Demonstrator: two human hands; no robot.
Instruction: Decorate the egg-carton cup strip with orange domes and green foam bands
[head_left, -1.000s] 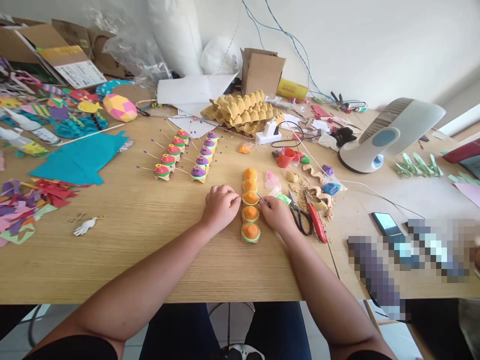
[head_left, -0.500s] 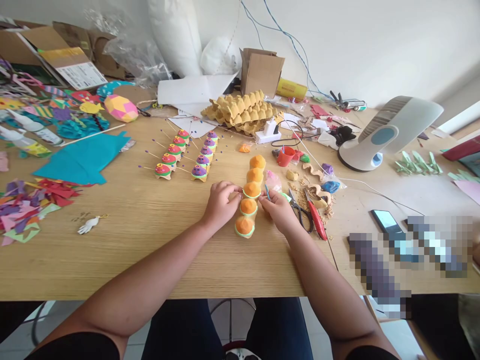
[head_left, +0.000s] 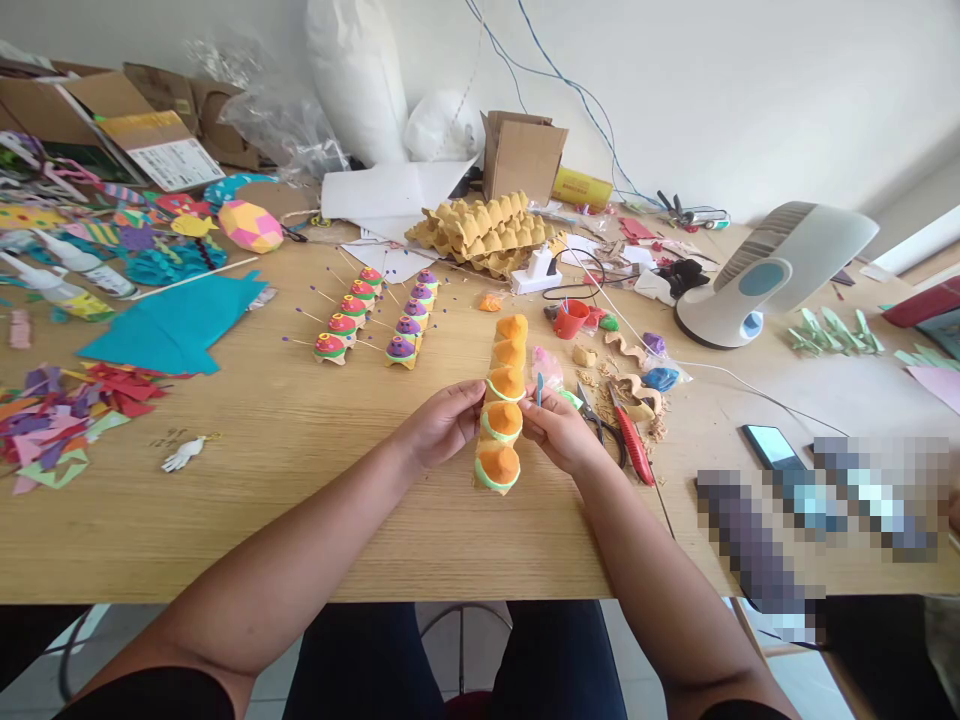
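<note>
A strip of egg-carton cups painted orange with green rims (head_left: pixel 502 400) is lifted off the wooden table (head_left: pixel 300 470) and tilted towards me. My left hand (head_left: pixel 442 425) grips its left side with fingers curled. My right hand (head_left: pixel 559 432) pinches its right side and also holds a thin blue-tipped stick (head_left: pixel 538 388) upright between the fingers.
Two painted carton caterpillars with pins (head_left: pixel 375 315) lie beyond. Scissors (head_left: pixel 600 425) and a red-handled cutter (head_left: pixel 632 440) lie right of my right hand. A stack of egg cartons (head_left: pixel 484 228), a fan (head_left: pixel 765 275), a phone (head_left: pixel 769 447) and coloured paper scraps (head_left: pixel 60 410) surround them.
The orange strip has been lifted from lying flat on the table and tilted up in both hands; the hands shifted slightly towards me.
</note>
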